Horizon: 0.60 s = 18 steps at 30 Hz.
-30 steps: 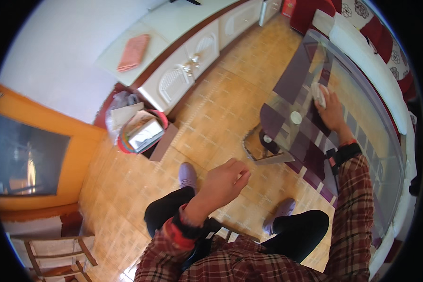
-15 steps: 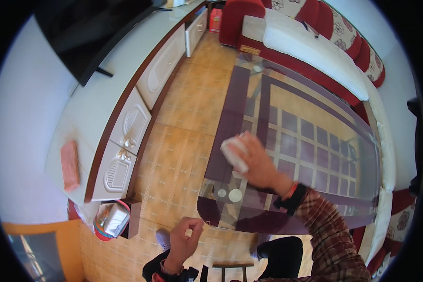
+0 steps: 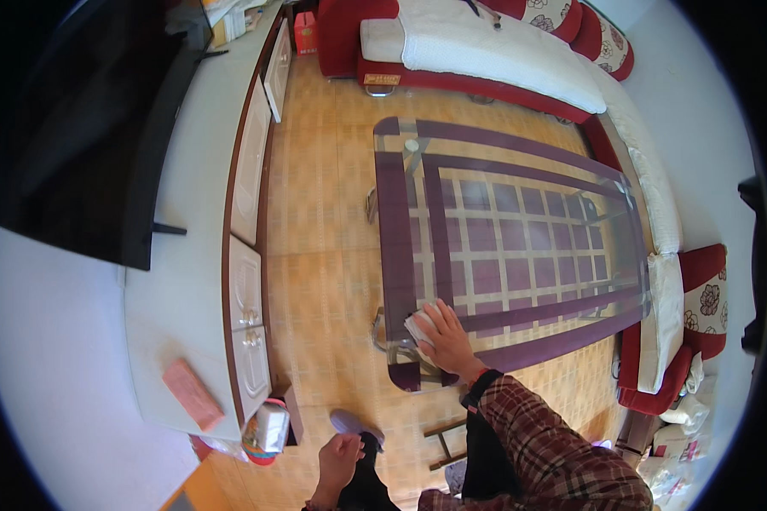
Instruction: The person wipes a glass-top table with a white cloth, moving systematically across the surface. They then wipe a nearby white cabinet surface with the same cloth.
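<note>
A white folded cloth (image 3: 418,325) lies under my right hand (image 3: 449,343), whose fingers press it against the glass coffee table (image 3: 395,255). It rests on the purple border near the table's front left corner. Purple bands and a grid of purple squares mark the clear glass. My left hand (image 3: 339,457) is closed in a loose curl above my left leg, short of the table, and nothing shows in its fingers.
To the left runs a low white cabinet (image 3: 198,255) bearing a television (image 3: 85,145) and a folded pink cloth (image 3: 193,393). A small bin (image 3: 262,456) stands at its near end. Red sofas with white covers (image 3: 494,60) line the back and right. A wooden stool (image 3: 443,444) sits by my legs.
My right hand has slid the white cloth toward the near left corner of the table. My left hand stays curled. The whole view has shifted and turned.
</note>
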Tool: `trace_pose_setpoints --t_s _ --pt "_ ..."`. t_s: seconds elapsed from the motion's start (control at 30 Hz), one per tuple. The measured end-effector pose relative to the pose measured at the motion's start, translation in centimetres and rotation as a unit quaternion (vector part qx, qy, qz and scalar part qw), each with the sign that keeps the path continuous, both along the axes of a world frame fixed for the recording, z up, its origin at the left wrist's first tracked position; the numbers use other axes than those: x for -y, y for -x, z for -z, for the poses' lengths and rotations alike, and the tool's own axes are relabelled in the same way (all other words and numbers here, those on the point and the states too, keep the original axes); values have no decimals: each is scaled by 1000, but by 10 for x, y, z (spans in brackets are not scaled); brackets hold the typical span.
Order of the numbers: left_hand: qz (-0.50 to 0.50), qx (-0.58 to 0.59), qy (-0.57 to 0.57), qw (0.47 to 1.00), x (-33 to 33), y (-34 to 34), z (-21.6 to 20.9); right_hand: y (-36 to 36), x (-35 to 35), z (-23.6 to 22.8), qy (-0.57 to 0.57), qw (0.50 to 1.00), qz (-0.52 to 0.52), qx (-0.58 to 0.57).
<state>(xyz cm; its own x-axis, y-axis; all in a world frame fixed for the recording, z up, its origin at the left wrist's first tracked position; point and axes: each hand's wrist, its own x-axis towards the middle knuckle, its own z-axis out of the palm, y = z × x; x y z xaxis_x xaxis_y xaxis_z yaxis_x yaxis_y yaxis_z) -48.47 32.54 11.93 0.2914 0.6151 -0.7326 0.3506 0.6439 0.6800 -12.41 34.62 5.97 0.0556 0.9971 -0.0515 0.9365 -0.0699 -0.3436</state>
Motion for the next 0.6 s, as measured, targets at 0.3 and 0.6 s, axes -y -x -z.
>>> trace_pose_setpoints --t_s 0.3,0.6 --pt "-33 -40 46 998 -77 11 18 -6 -106 14 -77 992 96 33" --pt "156 -61 -94 981 -162 -94 32 -58 -254 37 -141 977 160 -20"
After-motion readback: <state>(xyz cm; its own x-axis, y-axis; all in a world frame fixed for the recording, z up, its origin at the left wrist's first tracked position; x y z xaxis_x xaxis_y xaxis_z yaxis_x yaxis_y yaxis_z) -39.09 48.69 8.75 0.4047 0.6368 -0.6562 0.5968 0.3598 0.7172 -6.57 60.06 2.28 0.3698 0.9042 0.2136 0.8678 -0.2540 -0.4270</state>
